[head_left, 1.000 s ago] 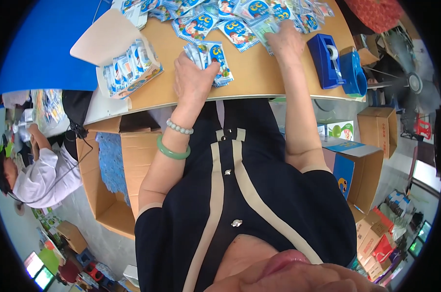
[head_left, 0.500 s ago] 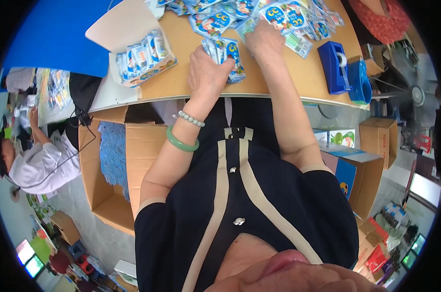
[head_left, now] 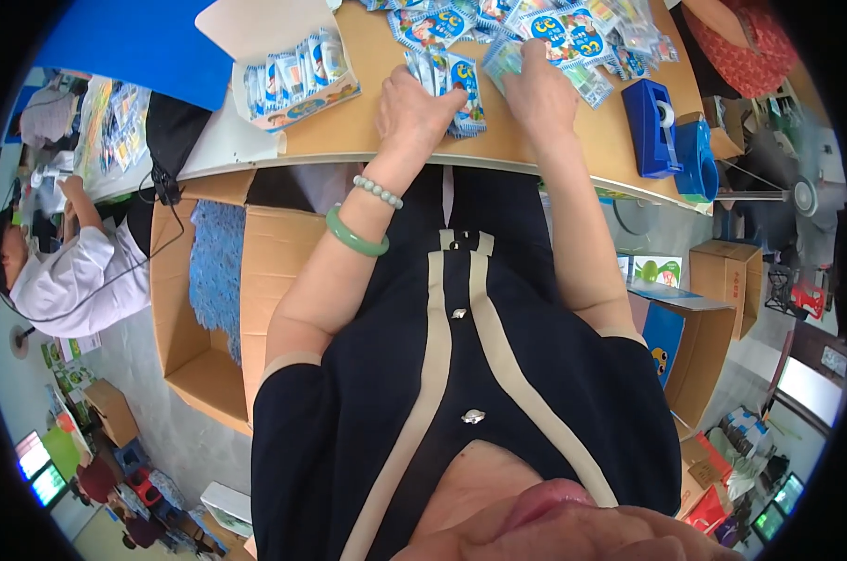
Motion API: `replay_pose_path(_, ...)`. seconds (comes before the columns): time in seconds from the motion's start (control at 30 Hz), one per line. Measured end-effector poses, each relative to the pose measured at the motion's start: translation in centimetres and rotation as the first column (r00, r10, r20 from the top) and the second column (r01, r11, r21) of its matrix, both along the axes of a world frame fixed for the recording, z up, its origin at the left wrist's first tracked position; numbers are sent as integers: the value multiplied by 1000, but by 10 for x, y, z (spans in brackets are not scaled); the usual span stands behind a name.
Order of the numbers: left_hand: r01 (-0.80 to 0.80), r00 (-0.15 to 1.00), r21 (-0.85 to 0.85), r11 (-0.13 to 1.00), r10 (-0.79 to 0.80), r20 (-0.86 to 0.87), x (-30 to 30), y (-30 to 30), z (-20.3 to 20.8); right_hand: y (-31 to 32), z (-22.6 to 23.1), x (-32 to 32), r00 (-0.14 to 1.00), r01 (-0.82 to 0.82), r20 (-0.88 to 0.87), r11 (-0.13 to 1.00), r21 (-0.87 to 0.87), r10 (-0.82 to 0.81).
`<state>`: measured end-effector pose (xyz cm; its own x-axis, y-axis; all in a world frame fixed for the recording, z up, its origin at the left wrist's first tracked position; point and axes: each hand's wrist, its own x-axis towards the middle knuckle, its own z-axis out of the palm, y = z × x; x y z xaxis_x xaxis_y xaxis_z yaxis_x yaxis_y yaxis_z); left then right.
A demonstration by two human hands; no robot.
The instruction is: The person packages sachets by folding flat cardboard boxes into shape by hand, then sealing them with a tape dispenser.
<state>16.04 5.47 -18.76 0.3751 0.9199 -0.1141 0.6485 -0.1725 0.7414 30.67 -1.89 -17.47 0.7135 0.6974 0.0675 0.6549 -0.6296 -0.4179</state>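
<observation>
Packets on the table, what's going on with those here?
The person's left hand holds a small bunch of blue-and-white packets at the table. The right hand touches another packet at the near side of a loose pile, though its grip is unclear. To the left, an open carton holds a row of similar packets. A blue tape dispenser stands to the right.

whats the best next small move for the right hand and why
Probably bring the pale packet at the right hand over to the bundle of packets: the right fingers seem to be on it already, and the left hand holds that bundle close by.
</observation>
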Motion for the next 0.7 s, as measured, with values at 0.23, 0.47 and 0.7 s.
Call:
replay_pose_path(0.23, 9, 998, 15, 1000, -10, 67, 4, -3, -2, -27, -3, -38, 921, -390, 75, 907, 159, 383)
replay_pose_path(0.47, 10, 964, -26, 1000, -3, 265, 6, -8, -3, -51, -29, -36, 852, -515, 120, 774, 369, 510)
replay_pose_path(0.7, -156, 960, 153, 976, 113, 258, -38, 9, 49, -8, -2, -64, 773, -610, 217, 604, 513, 597)
